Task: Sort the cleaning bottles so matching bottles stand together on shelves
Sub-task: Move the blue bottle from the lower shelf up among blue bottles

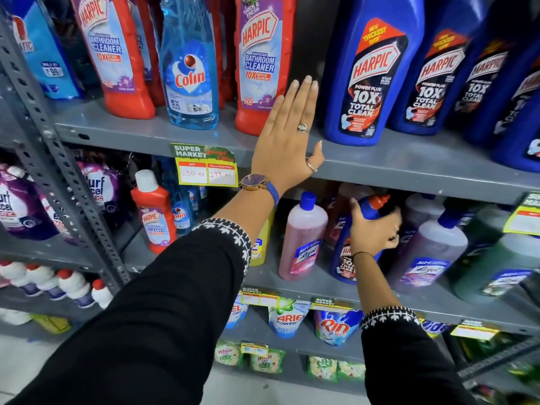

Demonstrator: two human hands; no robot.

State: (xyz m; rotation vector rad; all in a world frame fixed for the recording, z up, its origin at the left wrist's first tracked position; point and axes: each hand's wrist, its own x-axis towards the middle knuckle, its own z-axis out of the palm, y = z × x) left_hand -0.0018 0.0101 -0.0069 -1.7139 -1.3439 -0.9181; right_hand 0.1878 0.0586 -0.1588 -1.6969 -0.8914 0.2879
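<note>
Head view shows the left hand (287,135) flat with fingers pressed together, its thumb hooked on the edge of the upper shelf (409,163) between a red Harpic bottle (261,62) and a big blue Harpic bottle (371,71). On the shelf below, the right hand (374,229) wraps a small blue Harpic bottle (372,204) by its neck, beside a pink Lizol bottle (302,238); it seems slightly tilted.

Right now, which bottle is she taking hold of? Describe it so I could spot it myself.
Find the grey shelf carrying the row of big blue Harpic bottles, then drop to the shelf below. There the right hand grips a small blue Harpic bottle between two Lizol bottles. It alone there is dark blue with a red cap, while its neighbours are pinkish and purplish.
</note>
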